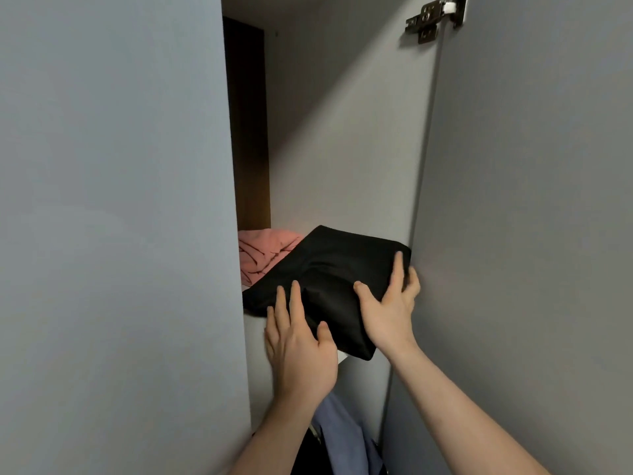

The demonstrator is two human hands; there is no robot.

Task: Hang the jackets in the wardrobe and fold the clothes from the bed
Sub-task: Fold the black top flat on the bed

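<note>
- Your left hand [298, 351] lies flat on the near left part of the folded black garment [329, 282], fingers straight and slightly spread, thumb resting on the cloth; it presses rather than grasps.
- Your right hand [390, 303] rests on the garment's right side, thumb on top; the fingers curve over the right edge, though you cannot tell from here whether they truly grip beneath it.
- The black garment sits on the wardrobe shelf [255, 325], angled, its near corner hanging over the shelf's front edge.
- Just behind it, touching its far left edge, lies a crumpled pink garment [260, 252] on the same shelf.
- Below the shelf, a pale blue garment [342, 437] hangs beside something dark.
- The grey left door [113, 234] and grey right door [531, 217] frame the opening; a metal hinge [435, 18] shows at the top right.
</note>
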